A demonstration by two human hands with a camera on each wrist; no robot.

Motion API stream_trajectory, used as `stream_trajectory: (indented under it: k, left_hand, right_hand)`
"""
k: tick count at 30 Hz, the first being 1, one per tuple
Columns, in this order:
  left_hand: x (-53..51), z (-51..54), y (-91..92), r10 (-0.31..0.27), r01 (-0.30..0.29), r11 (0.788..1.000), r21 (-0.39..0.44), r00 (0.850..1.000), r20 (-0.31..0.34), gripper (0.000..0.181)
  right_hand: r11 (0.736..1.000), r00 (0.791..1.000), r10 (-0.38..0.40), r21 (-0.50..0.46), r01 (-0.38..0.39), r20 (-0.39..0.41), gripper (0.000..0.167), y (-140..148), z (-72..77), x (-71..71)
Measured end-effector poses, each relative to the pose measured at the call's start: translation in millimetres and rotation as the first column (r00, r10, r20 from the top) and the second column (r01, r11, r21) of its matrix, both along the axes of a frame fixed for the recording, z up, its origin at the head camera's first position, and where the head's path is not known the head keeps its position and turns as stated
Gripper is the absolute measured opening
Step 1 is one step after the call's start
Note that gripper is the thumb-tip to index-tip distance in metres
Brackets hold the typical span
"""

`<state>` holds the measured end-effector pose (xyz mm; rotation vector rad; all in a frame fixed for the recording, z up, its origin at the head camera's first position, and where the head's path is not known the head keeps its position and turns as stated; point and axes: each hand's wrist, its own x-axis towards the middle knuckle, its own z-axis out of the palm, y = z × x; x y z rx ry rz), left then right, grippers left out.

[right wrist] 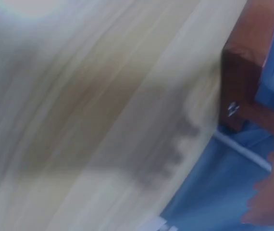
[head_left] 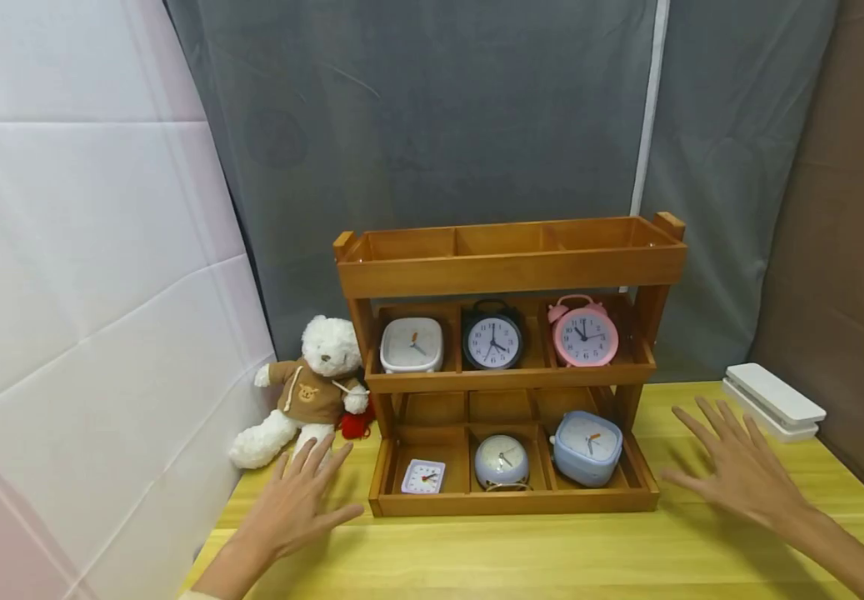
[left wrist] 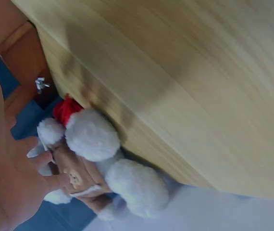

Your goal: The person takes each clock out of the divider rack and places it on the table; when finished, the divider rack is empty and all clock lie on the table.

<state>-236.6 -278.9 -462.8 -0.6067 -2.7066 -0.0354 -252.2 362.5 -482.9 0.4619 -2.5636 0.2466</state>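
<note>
My left hand (head_left: 292, 508) hovers over the table with fingers spread, in front of a white teddy bear (head_left: 315, 396) in a brown hoodie. On the other side my right hand (head_left: 746, 471), fingers also spread, is beside a brown wooden rack (head_left: 510, 271). Neither hand holds anything. The rack's middle tier carries a white clock (head_left: 412, 344), a black alarm clock (head_left: 492, 337) and a pink alarm clock (head_left: 585, 335). In its bottom tier are a small square lilac clock (head_left: 423, 477), a round pale clock (head_left: 502, 461) and a tilted blue clock (head_left: 587, 448).
A white flat-topped object (head_left: 775, 400) lies at the table's right back. Something red (head_left: 357, 423) is tucked between the bear and the rack. A grey curtain (head_left: 432, 125) hangs behind, with a white panel (head_left: 102, 250) at left and a brown one (head_left: 844, 250) at right.
</note>
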Motion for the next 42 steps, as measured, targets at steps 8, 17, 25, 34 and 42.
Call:
stream_trajectory:
  k: [8, 17, 25, 34, 42]
  left_hand:
    - [-4.0, -0.2, 20.5, -0.023, 0.014, 0.997, 0.078, 0.993, 0.118, 0.083]
    - [-15.7, -6.7, 37.4, -0.061, 0.017, 0.984, 0.176, 0.966, 0.249, 0.079]
    - [-23.7, -13.0, 47.5, -0.047, -0.033, 0.974, 0.224, 0.938, 0.344, 0.080]
    - [-28.3, -15.1, 52.6, -0.036, -0.087, 0.957, 0.277, 0.910, 0.413, 0.083]
    - [-31.3, -18.0, 53.3, -0.063, -0.079, 0.943, 0.322, 0.911, 0.408, 0.084]
  right_hand:
    - [0.999, 0.999, 0.038, -0.035, -0.037, 0.031, 0.096, -39, 18.5, 8.5]
    - [0.990, 0.992, 0.080, -0.120, -0.068, 0.097, 0.089, -82, 26.2, 10.0]
    - [0.968, 0.971, 0.192, -0.193, -0.163, 0.141, 0.078, -104, 18.8, -10.2]
    - [0.951, 0.946, 0.251, -0.235, -0.201, 0.206, 0.071, -112, 17.5, -27.2]
    - [0.926, 0.928, 0.339, -0.230, -0.299, 0.156, 0.049, -112, 22.3, -31.9]
